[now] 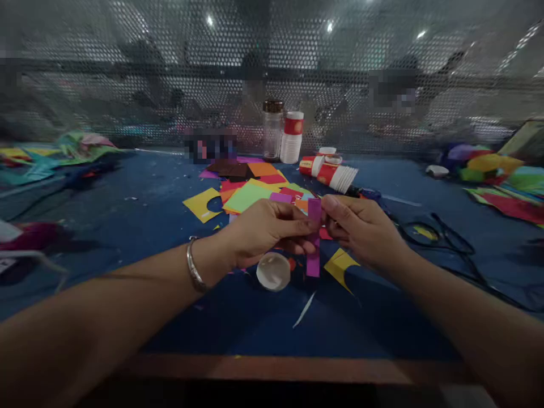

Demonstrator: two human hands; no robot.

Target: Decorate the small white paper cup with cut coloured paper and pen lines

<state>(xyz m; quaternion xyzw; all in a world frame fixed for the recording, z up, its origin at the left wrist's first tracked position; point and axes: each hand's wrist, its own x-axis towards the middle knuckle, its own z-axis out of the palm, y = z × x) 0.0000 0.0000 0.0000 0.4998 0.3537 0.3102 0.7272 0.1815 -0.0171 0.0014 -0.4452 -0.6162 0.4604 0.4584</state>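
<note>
Both my hands meet over the blue table (127, 209) and pinch a narrow purple paper strip (313, 263) that stands upright between them. My left hand (263, 229), with a metal bangle at the wrist, grips the strip from the left with closed fingers. My right hand (361, 229) pinches it from the right near its top. Just below the hands a white round lid (273, 271) lies on the table. A yellow cut paper piece (340, 265) lies under my right hand.
A pile of coloured paper sheets (250, 192) lies behind the hands. A clear jar (272, 130), an upright stack of paper cups (292, 139) and a fallen cup stack (329, 173) stand farther back. Black cables (442, 241) run at right. More paper heaps lie at both sides. A mesh screen closes the back.
</note>
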